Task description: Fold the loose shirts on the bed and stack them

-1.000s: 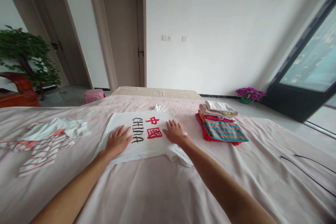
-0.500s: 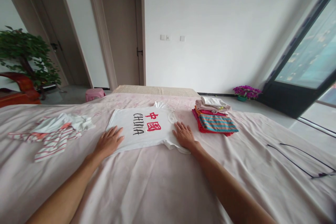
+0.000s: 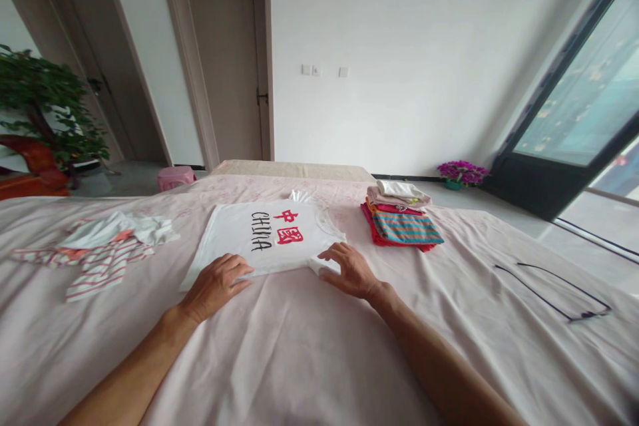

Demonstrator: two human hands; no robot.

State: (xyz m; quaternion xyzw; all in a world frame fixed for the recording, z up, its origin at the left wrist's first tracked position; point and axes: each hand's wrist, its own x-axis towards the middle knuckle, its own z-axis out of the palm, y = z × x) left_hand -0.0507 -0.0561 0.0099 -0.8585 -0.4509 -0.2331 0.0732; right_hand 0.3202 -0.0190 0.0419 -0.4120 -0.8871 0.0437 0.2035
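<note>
White printed cotton T-shirt (image 3: 269, 239) lies smoothed flat just beyond my knuckles, my left hand (image 3: 215, 285) and right hand (image 3: 349, 269) having slid back off its lettering to its near hem, fingers loosely curled, clasping nothing.

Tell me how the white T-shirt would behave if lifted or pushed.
Probably floppy: the white T-shirt lies thin and flat on the bed sheet, its sleeve crumpled by the right hand, so it would likely sag. Seemingly light for its size. Pushed by the left hand, it might bunch rather than slide, cloth on cloth.
</note>
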